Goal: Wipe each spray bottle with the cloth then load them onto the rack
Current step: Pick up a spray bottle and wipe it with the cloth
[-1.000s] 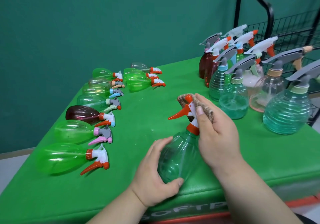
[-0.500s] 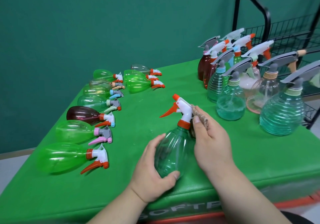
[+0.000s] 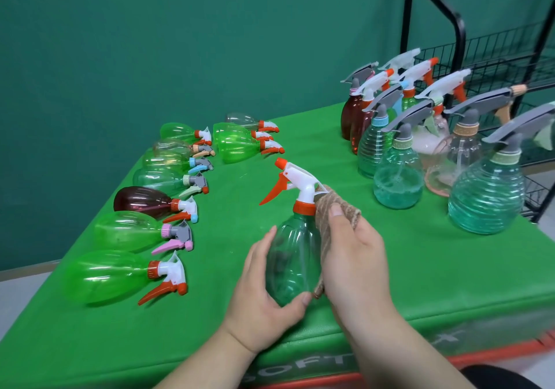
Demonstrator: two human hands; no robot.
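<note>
While the left hand [image 3: 261, 298] grips the spray bottle [image 3: 291, 256], the right hand [image 3: 357, 256] holds the cloth [image 3: 324, 205] against it.
Upright bottles [image 3: 396, 178] on the desk [image 3: 390, 268] partly hide the rack [image 3: 459, 28], cut off at right.

The held spray bottle [image 3: 292, 256] is glossy see-through green plastic; the cloth [image 3: 336, 208] against it looks coarse, ribbed, matt brown. The table cover [image 3: 420, 268] is smooth green, faintly sheened.

one held bottle [image 3: 292, 256] is counted, with one cloth [image 3: 324, 202] against it. ten lying bottles [image 3: 105, 277] are counted left of the held bottle, seven in a column and three beyond. nine standing bottles [image 3: 486, 199] are counted right of it, by their trigger heads. one rack [image 3: 460, 46] is seen farther right.
</note>
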